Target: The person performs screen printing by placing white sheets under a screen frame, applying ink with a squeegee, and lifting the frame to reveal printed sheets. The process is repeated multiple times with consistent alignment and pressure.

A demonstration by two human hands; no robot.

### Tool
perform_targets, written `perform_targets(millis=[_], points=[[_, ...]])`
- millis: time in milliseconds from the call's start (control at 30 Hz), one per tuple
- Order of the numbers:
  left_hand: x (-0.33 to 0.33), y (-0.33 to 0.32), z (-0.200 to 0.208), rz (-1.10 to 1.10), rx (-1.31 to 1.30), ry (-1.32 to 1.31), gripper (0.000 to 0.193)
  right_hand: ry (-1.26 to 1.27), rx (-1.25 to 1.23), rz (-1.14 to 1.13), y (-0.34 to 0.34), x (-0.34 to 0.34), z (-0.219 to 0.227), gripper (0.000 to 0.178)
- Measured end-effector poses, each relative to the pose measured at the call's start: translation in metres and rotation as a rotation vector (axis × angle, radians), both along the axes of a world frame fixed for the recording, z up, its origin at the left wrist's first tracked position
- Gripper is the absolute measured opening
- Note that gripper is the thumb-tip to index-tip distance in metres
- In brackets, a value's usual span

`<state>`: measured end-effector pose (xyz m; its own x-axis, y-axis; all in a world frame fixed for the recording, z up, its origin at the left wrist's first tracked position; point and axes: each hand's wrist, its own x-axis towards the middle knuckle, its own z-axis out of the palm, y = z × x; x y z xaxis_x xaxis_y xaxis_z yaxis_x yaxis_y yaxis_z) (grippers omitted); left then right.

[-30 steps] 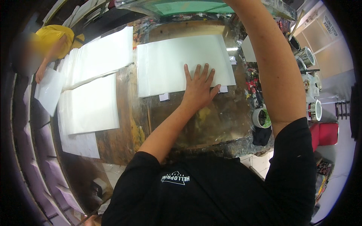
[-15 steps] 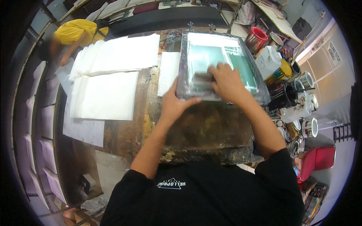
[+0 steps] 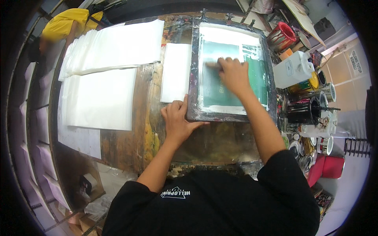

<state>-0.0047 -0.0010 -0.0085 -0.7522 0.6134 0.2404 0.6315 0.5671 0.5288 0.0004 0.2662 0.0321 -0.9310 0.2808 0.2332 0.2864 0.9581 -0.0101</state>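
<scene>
A dark-edged printing screen (image 3: pixel 194 90) with a green mesh area lies on the worktable, its far side held by metal clamps (image 3: pixel 229 17). My left hand (image 3: pixel 176 121) grips its near left corner, thumb along the near edge and fingers at the left side. Over the mesh, my right hand (image 3: pixel 235 76) is closed on a squeegee (image 3: pixel 212 64) that is blurred and mostly hidden by the fingers. White ink or paste borders the green area. Just left of the screen sits a narrow stack of white paper (image 3: pixel 176 72).
Large piles of white sheets (image 3: pixel 114 47) cover the table's left part. Ink cans (image 3: pixel 281 36), a white jug (image 3: pixel 293 70) and a black pot (image 3: pixel 303 112) crowd the right edge. A person in yellow (image 3: pixel 65 25) is at the far left, beside racks. A red chair (image 3: pixel 332 167) stands right.
The screen's near edge has come down from a raised, tilted position to lie flatter. My right hand has moved the squeegee farther from me over the mesh. The view has shifted slightly.
</scene>
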Motion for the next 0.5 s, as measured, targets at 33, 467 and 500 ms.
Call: perform_targets(millis=[33, 467, 500], points=[[-0.001, 0.001, 0.0, -0.009, 0.012, 0.005, 0.119, 0.033, 0.042, 0.0, 0.019, -0.021, -0.001, 0.029], [0.002, -0.001, 0.001, -0.053, 0.18, 0.045, 0.121, -0.095, 0.008, 0.019, 0.077, -0.08, 0.011, 0.034], [0.001, 0.0, 0.001, -0.06, 0.207, 0.067, 0.12, -0.075, 0.011, 0.025, 0.063, -0.062, 0.014, 0.032]])
